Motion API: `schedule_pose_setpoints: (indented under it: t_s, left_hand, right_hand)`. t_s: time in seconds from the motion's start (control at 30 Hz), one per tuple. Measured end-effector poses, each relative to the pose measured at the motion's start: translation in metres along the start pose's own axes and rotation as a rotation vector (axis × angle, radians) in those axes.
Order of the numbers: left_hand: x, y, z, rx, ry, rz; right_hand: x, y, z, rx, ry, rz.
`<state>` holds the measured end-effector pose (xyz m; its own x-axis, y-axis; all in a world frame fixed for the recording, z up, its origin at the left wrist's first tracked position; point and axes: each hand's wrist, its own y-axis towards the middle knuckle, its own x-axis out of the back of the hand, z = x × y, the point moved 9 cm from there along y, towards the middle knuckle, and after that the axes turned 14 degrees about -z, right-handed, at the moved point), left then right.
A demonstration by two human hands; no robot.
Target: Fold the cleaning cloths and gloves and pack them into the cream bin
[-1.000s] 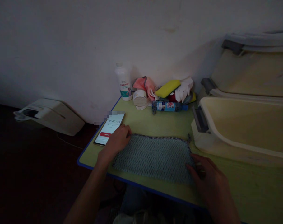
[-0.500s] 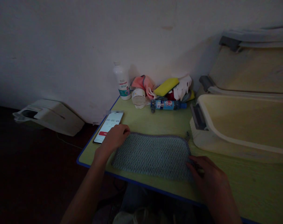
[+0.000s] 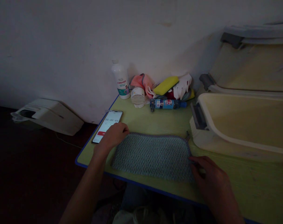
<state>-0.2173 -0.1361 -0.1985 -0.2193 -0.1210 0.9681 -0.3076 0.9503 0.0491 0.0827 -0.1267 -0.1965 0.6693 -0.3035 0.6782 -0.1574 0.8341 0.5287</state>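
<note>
A blue-grey, coarsely textured cleaning cloth (image 3: pixel 153 157) with a dark checked border lies flat near the front edge of the green table, its small hanging loop at the far right corner. My left hand (image 3: pixel 115 135) is closed at the cloth's far left corner, fingertips pressed together on it. Part of that hand overlaps a phone (image 3: pixel 110 117) showing a timer. On the opposite side, my right hand (image 3: pixel 211 177) pinches the cloth's right edge between thumb and fingers. The fingertips of both hands are partly hidden.
Along the wall stand a white bottle (image 3: pixel 121 81) and a round clear tub (image 3: pixel 138 97). Beside them lie a pink cloth (image 3: pixel 141 81), a yellow sponge (image 3: pixel 166 85), white gloves (image 3: pixel 183 86) and a blue-labelled bottle (image 3: pixel 166 104). A cream storage box (image 3: pixel 202 141) with its lid raised occupies the right.
The view shifts very slightly. My right thumb draws in a little closer to the fingers at the cloth's right edge; my left hand stays at the far left corner.
</note>
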Motion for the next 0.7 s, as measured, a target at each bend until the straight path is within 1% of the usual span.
schedule_pose_setpoints:
  t_s: [0.13, 0.23, 0.3, 0.33, 0.37, 0.4, 0.47, 0.5, 0.57, 0.63, 0.7]
  left_hand:
    - [-0.001, 0.001, -0.001, -0.014, 0.019, 0.026]
    - [-0.003, 0.002, -0.003, -0.029, 0.0, 0.05]
    - [-0.004, 0.003, -0.003, -0.039, -0.006, 0.066]
    - [-0.005, 0.004, -0.003, -0.041, -0.005, 0.073]
    - [-0.006, 0.005, -0.002, -0.043, -0.004, 0.077]
    - [-0.006, 0.005, -0.002, -0.048, -0.009, 0.082]
    - [-0.008, 0.007, -0.001, -0.059, -0.039, 0.092]
    - [-0.008, 0.007, -0.001, -0.064, -0.062, 0.097]
    - [-0.009, 0.008, 0.001, -0.069, -0.108, 0.1]
    - [-0.008, 0.008, 0.002, -0.066, -0.141, 0.096]
    - [-0.007, 0.008, 0.003, -0.066, -0.159, 0.095]
  right_hand:
    - [0.0, -0.002, -0.002, 0.033, 0.008, 0.013]
    - [0.006, 0.0, 0.007, 0.114, -0.088, -0.021]
    - [0.01, 0.003, 0.028, 0.193, -0.165, -0.08]
    - [0.007, 0.003, 0.042, 0.232, -0.167, -0.085]
    - [0.003, 0.002, 0.06, 0.266, -0.112, -0.087]
    - [-0.007, 0.0, 0.079, 0.291, -0.034, -0.031]
    - [-0.044, -0.012, 0.117, 0.311, 0.119, 0.234]
    - [-0.062, -0.019, 0.135, 0.329, 0.164, 0.352]
    - [-0.09, -0.031, 0.162, 0.366, 0.188, 0.51]
    - [-0.107, -0.036, 0.173, 0.361, 0.177, 0.567]
    - [-0.114, -0.037, 0.176, 0.355, 0.186, 0.589]
